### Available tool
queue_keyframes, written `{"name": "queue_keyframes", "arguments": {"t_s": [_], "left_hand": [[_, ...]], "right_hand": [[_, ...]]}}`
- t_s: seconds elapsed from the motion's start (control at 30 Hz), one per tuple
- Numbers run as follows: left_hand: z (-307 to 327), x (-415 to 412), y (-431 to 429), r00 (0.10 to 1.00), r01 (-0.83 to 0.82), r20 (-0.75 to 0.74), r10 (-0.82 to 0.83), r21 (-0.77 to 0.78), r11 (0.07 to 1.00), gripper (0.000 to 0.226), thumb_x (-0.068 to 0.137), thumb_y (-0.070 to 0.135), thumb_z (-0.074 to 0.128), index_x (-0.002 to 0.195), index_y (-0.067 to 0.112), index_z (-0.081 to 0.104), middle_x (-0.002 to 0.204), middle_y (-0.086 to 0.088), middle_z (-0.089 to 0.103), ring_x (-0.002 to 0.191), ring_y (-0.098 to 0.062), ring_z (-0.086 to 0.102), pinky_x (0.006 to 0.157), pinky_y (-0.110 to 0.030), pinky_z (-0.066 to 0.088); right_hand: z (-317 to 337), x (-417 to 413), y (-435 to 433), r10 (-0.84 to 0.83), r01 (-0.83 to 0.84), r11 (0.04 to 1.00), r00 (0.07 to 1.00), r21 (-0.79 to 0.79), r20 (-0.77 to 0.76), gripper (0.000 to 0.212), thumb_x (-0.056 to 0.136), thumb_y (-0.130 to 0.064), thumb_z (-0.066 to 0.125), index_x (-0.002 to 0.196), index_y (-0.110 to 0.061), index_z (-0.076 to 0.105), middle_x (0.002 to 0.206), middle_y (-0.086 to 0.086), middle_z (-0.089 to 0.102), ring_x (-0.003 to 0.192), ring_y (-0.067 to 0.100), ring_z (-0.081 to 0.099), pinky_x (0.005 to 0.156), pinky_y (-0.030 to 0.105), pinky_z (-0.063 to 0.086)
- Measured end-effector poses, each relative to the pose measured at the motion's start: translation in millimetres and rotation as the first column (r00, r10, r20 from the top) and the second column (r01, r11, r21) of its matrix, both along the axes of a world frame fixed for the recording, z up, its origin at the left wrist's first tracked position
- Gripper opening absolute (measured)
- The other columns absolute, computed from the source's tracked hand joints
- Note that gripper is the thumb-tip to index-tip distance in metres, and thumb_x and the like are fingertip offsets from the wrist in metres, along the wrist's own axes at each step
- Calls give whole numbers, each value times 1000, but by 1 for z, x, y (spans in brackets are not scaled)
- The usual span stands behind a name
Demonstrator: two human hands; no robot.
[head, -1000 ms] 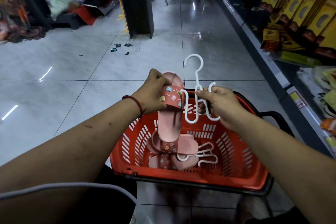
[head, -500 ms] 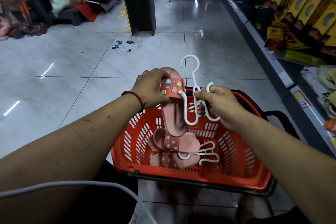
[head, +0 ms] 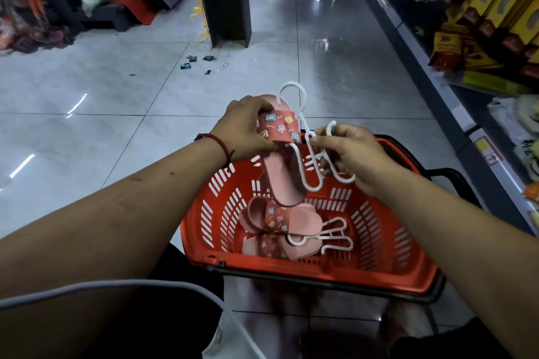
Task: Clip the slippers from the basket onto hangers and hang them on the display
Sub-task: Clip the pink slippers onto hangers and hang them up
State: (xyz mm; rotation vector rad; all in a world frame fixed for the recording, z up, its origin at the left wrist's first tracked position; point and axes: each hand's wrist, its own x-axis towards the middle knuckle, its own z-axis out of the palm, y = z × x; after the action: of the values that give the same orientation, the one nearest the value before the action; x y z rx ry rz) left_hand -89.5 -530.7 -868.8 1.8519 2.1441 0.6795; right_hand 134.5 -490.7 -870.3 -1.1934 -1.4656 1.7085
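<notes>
Pink slipper (head: 284, 175) gripped in fingers of my left hand (head: 245, 128), white hanger (head: 313, 189) pinched by my right hand (head: 353, 154), both above red basket (head: 320, 271), more slippers (head: 280, 221), spare hanger (head: 309, 239) inside.

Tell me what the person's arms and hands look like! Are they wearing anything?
The left hand and right hand wear no gloves, and no sleeves show on the arms. A thin red string bracelet circles the left wrist. No watch shows.

Dim shop, floor (head: 87, 131) glare, wide-angle edge distortion
</notes>
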Motion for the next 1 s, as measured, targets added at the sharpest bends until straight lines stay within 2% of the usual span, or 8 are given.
{"name": "queue_keyframes", "arguments": {"t_s": [0.17, 0.3, 0.4, 0.47, 0.6, 0.83, 0.9, 1.0], "left_hand": [[-2, -1, 5, 996, -91, -11, 91, -10, 996, 74, 60, 30, 87, 126, 18, 56, 123, -8, 57, 115, -29, 51, 95, -37, 47], [-3, 12, -1, 1000, -10, -20, 9, -70, 997, 80, 55, 46, 83, 126, 16, 60, 122, -8, 59, 115, -29, 52, 97, -37, 46], [0, 37, -6, 991, 130, 37, -128, -38, 991, 77, 52, 53, 74, 120, 17, 67, 114, -4, 68, 104, -19, 61, 92, -30, 49], [-6, 46, -4, 984, 112, 137, -114, 23, 993, 64, 58, 46, 83, 116, 21, 69, 106, 5, 71, 96, -9, 66, 89, -27, 53], [-26, 47, -8, 938, 61, 341, -62, 13, 998, 72, 66, 34, 91, 125, 20, 52, 103, 11, 64, 90, 3, 61, 73, -2, 45], [-60, 38, -12, 920, 174, 381, -89, -193, 966, 94, 61, 30, 94, 139, 15, 44, 129, 1, 59, 124, -13, 56, 103, -38, 51], [-72, 38, -14, 968, 177, 234, -91, -377, 909, 96, 65, 36, 91, 141, 12, 38, 136, -6, 56, 125, -21, 55, 102, -40, 50], [-93, 40, -17, 989, 23, -99, -114, -645, 763, 55, 82, 37, 77, 118, -1, 57, 113, -22, 65, 101, -36, 62, 81, -41, 52]], "right_hand": [[-6, -5, -1, 40, -62, 990, 985, 130, 165, 19, 82, 2, 73, 95, -11, 68, 62, -2, 62, 47, 8, 54, 48, 25, 42], [-13, -8, 6, -55, -35, 945, 964, 326, 262, 46, 74, -14, 84, 117, -22, 68, 96, 0, 69, 81, 11, 67, 70, 24, 54], [-17, -9, 11, 32, -225, 860, 919, 457, 394, 75, 54, -28, 84, 125, -38, 62, 118, 12, 59, 93, 16, 67, 79, 24, 56], [-21, -11, 11, 54, -336, 810, 858, 480, 510, 78, 56, -25, 78, 126, -50, 55, 120, 12, 51, 92, 22, 65, 83, 31, 56], [-28, -13, 11, -86, -404, 751, 724, 522, 684, 56, 76, -18, 75, 127, -30, 57, 113, 7, 45, 94, 31, 61, 83, 38, 54], [-56, -10, 19, 21, -549, 751, 576, 367, 817, 63, 73, -26, 80, 130, -26, 52, 109, 6, 43, 95, 32, 60, 77, 32, 48], [-71, -5, 21, 40, -603, 736, 493, 308, 869, 60, 75, -23, 76, 129, -20, 50, 115, 10, 43, 97, 37, 61, 77, 33, 48], [-97, 5, 21, 48, -681, 704, 327, 200, 944, 60, 78, -25, 74, 130, -17, 45, 125, 15, 42, 101, 41, 62, 78, 37, 50]]}}
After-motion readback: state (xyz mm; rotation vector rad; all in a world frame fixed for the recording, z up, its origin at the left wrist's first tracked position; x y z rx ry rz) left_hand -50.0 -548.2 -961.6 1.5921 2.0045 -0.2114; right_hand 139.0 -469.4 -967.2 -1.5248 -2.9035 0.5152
